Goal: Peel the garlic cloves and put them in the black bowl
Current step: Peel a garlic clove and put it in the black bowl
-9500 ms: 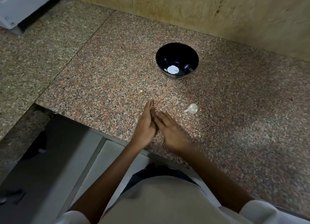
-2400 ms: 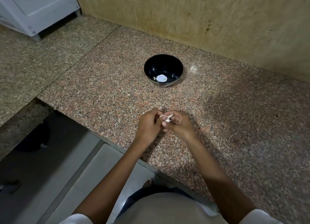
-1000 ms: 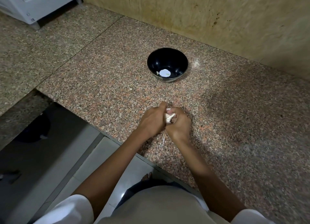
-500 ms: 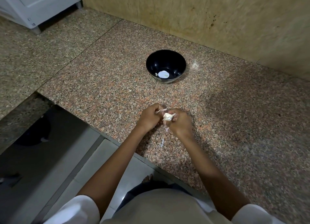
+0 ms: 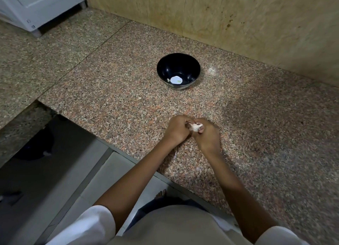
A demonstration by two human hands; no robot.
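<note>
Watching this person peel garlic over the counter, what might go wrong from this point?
1. Both the left hand and right hand pinch the small garlic clove near the front edge of the counter; if it slips, it might roll off to the floor.
2. The black bowl sits farther back, apart from the hands, so the clove could drop on the way.
3. Loose skin clinging to the clove may end up in the bowl.

A kitchen: granite counter [image 5: 128,101], black bowl [image 5: 178,70], garlic [image 5: 196,127].

Pale garlic clove [image 5: 195,127] amid curled fingers [image 5: 201,130]; black bowl [image 5: 190,68] upright, well beyond
</note>
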